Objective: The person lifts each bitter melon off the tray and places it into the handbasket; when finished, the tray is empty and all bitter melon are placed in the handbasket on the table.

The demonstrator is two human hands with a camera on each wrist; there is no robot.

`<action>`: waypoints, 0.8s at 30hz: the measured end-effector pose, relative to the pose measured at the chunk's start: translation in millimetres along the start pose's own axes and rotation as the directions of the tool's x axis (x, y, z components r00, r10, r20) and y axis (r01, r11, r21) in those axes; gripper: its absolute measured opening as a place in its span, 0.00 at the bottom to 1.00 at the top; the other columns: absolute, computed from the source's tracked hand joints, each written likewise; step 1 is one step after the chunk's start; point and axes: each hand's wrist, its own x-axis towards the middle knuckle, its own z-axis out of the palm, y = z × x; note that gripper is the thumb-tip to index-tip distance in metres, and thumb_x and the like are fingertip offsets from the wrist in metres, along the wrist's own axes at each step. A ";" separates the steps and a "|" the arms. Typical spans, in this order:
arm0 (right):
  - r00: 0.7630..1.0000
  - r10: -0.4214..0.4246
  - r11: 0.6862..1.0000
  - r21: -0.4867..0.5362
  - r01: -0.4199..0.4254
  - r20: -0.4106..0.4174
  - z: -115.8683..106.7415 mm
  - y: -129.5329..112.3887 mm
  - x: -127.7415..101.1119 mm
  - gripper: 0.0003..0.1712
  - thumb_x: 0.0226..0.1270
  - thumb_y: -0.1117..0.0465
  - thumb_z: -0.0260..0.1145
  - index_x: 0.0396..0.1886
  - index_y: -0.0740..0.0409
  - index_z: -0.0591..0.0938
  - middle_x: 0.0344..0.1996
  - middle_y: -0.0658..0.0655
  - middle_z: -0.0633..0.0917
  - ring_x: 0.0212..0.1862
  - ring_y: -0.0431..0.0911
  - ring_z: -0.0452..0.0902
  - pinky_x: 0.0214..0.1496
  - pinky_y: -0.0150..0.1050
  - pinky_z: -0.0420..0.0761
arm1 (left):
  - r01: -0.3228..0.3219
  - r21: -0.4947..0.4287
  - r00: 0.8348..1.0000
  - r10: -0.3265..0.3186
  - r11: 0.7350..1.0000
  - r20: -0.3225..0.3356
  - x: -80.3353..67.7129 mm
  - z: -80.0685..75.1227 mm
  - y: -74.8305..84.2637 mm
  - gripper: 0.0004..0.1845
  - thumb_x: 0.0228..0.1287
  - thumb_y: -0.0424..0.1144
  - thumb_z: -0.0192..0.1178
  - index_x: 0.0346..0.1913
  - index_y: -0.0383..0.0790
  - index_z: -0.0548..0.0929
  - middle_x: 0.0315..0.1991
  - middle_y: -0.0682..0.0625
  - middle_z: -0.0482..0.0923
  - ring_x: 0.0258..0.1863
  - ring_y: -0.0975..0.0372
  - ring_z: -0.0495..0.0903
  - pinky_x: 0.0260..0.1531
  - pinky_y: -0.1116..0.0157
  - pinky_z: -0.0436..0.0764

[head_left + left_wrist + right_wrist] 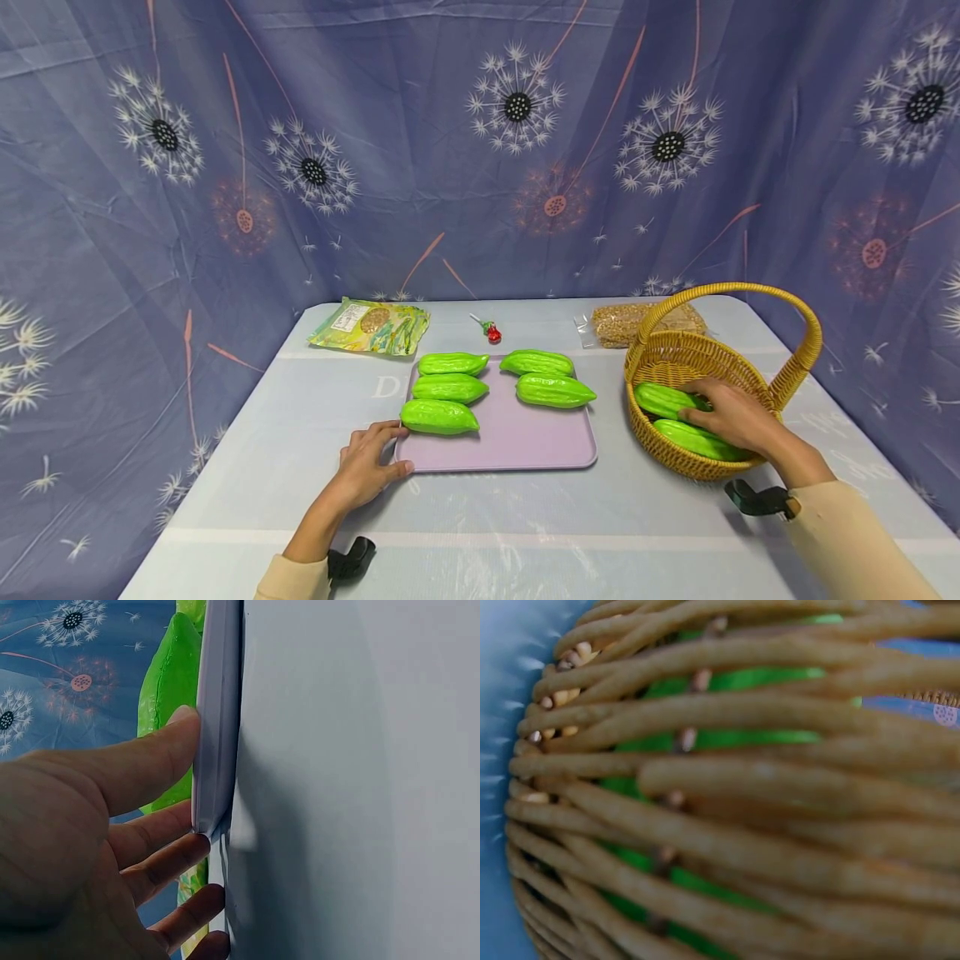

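A lilac tray (517,437) lies mid-table with several green bitter gourds (438,417) on it in two columns. My left hand (367,467) rests flat at the tray's front-left corner. In the left wrist view the thumb of this left hand (90,825) presses the tray rim (217,712), beside a gourd (169,682). At the right a wicker basket (675,462) holds two gourds. My right hand (738,414) reaches inside it, fingers curled over the upper gourd (663,400); the lower gourd (693,439) lies under the palm. The right wrist view shows only wicker (742,787) with green (727,739) behind it.
Along the table's far edge lie a printed snack bag (371,327), a small red candy (492,332) and a clear bag of grains (626,323). The basket's tall handle (806,333) arches over my right hand. Blue dandelion-print cloth hangs behind and at both sides.
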 end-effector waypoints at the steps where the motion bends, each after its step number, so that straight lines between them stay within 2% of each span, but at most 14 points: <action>1: 1.000 0.004 1.000 -0.002 -0.004 0.006 0.0 0.4 0.0 0.27 0.61 0.53 0.65 0.55 0.67 0.77 0.52 0.71 0.79 0.55 0.67 0.72 0.51 0.61 0.70 | 0.000 0.001 1.000 0.000 1.000 0.000 0.0 0.1 -0.1 0.26 0.51 0.41 0.69 0.56 0.40 0.77 0.64 0.44 0.69 0.61 0.48 0.63 0.51 0.49 0.58; 18: 0.999 -0.021 1.000 0.001 0.021 0.024 -3.1 2.7 -0.2 0.26 0.63 0.54 0.64 0.55 0.65 0.78 0.52 0.70 0.80 0.55 0.67 0.72 0.52 0.62 0.70 | 0.003 0.008 1.000 -0.003 1.000 -0.001 0.4 -0.3 0.0 0.26 0.52 0.42 0.69 0.56 0.40 0.77 0.64 0.45 0.69 0.61 0.48 0.63 0.51 0.48 0.58; 24: 0.998 -0.010 1.000 0.012 0.009 0.060 -3.0 2.6 -1.5 0.26 0.64 0.54 0.62 0.58 0.65 0.76 0.55 0.70 0.78 0.58 0.69 0.71 0.53 0.63 0.69 | 0.005 0.009 1.000 -0.005 1.000 0.004 -0.4 -0.4 0.0 0.27 0.52 0.42 0.69 0.56 0.40 0.77 0.64 0.45 0.69 0.61 0.48 0.63 0.52 0.48 0.58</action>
